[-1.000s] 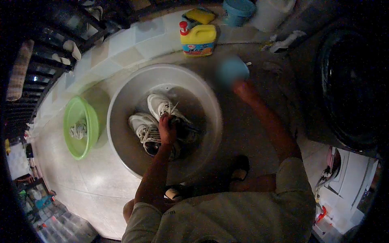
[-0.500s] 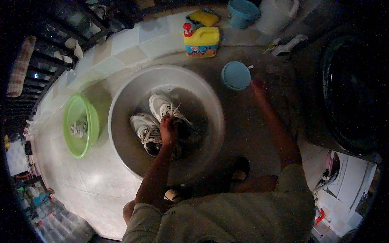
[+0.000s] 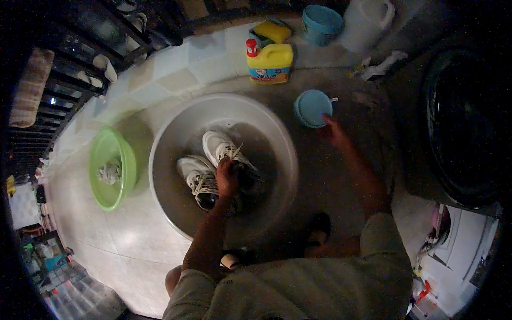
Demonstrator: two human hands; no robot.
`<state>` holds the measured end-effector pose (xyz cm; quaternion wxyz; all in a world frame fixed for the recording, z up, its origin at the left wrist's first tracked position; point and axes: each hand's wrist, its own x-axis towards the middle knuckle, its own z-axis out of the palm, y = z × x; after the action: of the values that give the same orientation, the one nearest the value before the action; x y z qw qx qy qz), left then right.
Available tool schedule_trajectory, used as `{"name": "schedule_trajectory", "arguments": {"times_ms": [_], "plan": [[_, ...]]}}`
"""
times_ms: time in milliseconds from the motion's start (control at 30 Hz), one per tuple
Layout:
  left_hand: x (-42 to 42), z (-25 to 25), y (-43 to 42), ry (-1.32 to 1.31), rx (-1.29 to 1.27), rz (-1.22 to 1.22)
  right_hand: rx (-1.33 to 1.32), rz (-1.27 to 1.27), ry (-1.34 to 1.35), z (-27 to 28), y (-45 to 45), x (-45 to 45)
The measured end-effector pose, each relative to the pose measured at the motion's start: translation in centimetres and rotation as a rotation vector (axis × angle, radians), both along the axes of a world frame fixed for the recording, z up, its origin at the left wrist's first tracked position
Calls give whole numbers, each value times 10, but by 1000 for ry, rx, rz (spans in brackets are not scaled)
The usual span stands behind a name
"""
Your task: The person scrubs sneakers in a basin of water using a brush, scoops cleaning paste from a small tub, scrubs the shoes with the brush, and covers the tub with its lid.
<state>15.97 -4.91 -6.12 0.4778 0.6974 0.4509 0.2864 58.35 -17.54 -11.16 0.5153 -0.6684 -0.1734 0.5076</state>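
Note:
A pair of sneakers sits in murky water inside a large metal basin [image 3: 160, 186]. The left sneaker [image 3: 196, 173] is white with pale laces. Beside it the other sneaker [image 3: 217, 146] has a white toe and a dark rear. My left hand [image 3: 228, 178] is closed around this second shoe near its laces and tongue. To the basin's right, a small light-blue plastic bowl [image 3: 312, 104] stands on the floor. My right hand [image 3: 334, 132] is at its lower right rim, fingers apart, one fingertip over the edge. Whether it touches the bowl is unclear.
A green basin [image 3: 128, 181] with a pale cloth [image 3: 110, 172] is at the left. Behind stand a yellow detergent jug [image 3: 272, 64], a yellow sponge [image 3: 274, 31], a blue bucket [image 3: 321, 26] and a white jug [image 3: 368, 24]. A large dark round container [image 3: 464, 128] is at the right.
My right hand has come in closer to the blue bowl's lower rim. My left hand stays on the sneaker. The whole view has shifted slightly, so things appear lower and further right.

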Motion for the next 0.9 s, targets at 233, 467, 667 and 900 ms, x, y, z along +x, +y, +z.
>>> {"name": "schedule_trajectory", "arguments": {"times_ms": [233, 467, 667, 900], "plan": [[-2, -18, -1, 3, 50, 13, 69, -259, 408, 43, 7, -39], [-2, -19, 1, -150, -178, 85, 143, -273, 242, 108, -7, -73], [-8, -8, 4, 93, 407, -125, 242, -239, 365, 111, -16, -54], [-3, 3, -3, 97, 275, -61, 267, -274, 434, 219, 18, -60]]}}
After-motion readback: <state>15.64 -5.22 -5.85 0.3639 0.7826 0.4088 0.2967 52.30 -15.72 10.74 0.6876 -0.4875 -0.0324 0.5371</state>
